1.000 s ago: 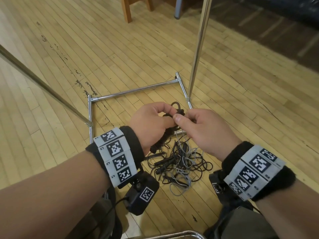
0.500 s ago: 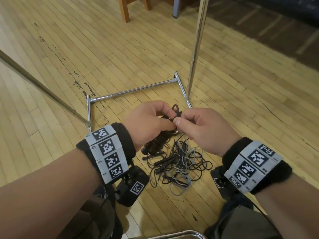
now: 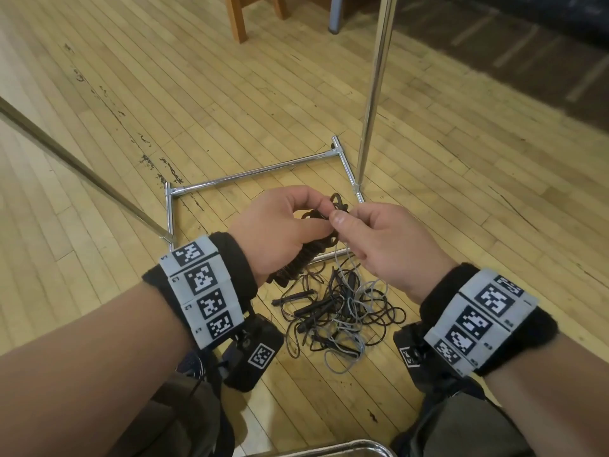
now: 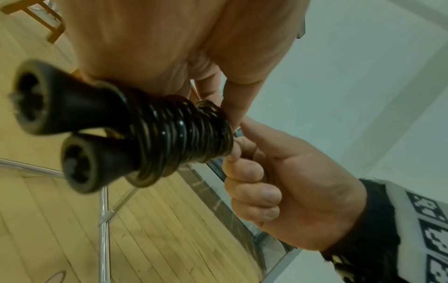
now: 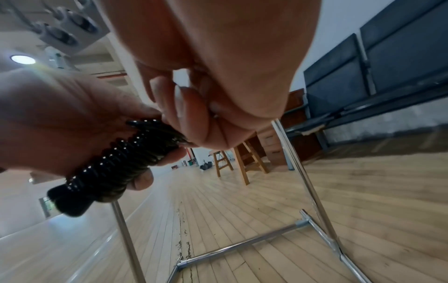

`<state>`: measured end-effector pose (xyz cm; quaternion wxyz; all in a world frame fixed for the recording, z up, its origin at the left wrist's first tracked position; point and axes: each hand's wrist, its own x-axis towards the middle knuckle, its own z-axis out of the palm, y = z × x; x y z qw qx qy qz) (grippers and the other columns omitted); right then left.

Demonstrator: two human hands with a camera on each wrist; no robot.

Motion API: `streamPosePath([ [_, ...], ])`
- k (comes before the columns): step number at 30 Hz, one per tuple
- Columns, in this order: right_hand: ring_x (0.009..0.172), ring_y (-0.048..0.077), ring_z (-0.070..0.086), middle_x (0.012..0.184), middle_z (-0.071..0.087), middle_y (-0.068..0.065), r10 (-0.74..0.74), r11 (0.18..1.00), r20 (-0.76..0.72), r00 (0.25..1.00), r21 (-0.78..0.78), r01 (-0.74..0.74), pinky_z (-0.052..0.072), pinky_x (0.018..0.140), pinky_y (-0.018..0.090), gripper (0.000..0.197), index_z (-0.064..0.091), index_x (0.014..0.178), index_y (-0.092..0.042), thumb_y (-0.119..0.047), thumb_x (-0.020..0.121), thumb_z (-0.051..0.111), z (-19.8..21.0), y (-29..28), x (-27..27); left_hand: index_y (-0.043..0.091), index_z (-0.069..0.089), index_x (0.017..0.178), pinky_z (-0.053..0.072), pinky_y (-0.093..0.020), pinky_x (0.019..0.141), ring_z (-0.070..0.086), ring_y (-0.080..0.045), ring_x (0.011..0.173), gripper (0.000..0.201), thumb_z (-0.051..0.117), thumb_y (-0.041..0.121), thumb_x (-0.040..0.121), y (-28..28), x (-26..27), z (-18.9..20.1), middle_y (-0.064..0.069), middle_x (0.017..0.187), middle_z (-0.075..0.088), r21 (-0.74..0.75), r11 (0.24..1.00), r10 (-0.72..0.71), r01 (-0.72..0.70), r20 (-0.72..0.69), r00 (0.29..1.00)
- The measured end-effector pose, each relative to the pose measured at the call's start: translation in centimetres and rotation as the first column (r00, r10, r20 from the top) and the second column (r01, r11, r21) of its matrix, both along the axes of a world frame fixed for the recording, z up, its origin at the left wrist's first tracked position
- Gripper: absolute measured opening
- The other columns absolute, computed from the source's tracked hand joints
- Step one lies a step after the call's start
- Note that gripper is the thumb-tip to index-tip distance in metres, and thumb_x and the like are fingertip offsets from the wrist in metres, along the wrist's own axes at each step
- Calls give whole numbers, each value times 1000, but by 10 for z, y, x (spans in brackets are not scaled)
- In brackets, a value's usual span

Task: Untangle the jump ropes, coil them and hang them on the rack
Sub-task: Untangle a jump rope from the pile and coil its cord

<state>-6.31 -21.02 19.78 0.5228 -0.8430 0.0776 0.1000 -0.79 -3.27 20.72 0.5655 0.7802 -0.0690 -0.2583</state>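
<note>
Our left hand (image 3: 280, 232) grips the coiled black jump rope (image 4: 169, 134) (two handles together); our right hand (image 3: 379, 245) pinches its end.

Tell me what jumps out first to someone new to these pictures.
The two hands meeting mid-frame: the left hand grips a black jump rope wound tightly round its paired handles, while the right hand pinches its loose end. Below them, a tangle of black and grey ropes lies on the wooden floor inside the chrome rack's base.

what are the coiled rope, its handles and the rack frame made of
Coiled rope: looks like glossy black plastic or vinyl cord; bright highlights on each turn.
Handles: matte black, likely plastic or rubber; no shine, hollow ends.
Rack frame: chromed metal tubing; mirror-like reflections.
</note>
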Motion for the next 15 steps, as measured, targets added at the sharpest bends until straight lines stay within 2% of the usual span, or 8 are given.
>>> streamPosePath([
  [3,50,12,42,54,47,-5,7,997,35,999,-71,-4,41,57,38,42,61,71,-15,-43,102,57,0,1,1,20,75,93,57,-74,77,70,-54,94,12,79,9,91,-4,-5,0,3,117,76,-6,999,42,-42,-4,999],
  [6,51,11,43,53,48,-6,17,998,83,996,-66,-11,42,57,36,40,58,64,-23,-37,102,59,1,0,1,20,76,91,58,-71,78,72,-51,95,13,81,8,88,-5,-6,-1,10,123,73,-15,999,47,-47,-14,999],
  [9,55,11,43,55,46,-5,53,998,118,992,-24,-51,41,59,37,38,59,66,-19,-33,101,60,1,-1,2,19,73,86,60,-66,84,74,-41,95,17,83,6,83,-2,-2,-2,0,109,77,-36,999,30,-30,-2,1000],
  [12,56,10,43,55,45,-7,74,997,147,986,21,-78,40,60,36,35,61,67,-19,-28,101,62,0,-1,4,15,71,88,59,-67,89,72,-38,87,20,82,15,72,1,-1,-1,-14,99,76,-81,997,6,-7,-15,1000],
  [15,52,8,40,52,43,-11,69,993,161,985,79,-82,37,57,34,31,64,71,-14,-25,101,62,0,-2,6,12,60,103,57,-71,90,72,-47,88,37,79,13,72,2,0,-4,-22,100,72,-151,988,-1,-10,-77,997],
])
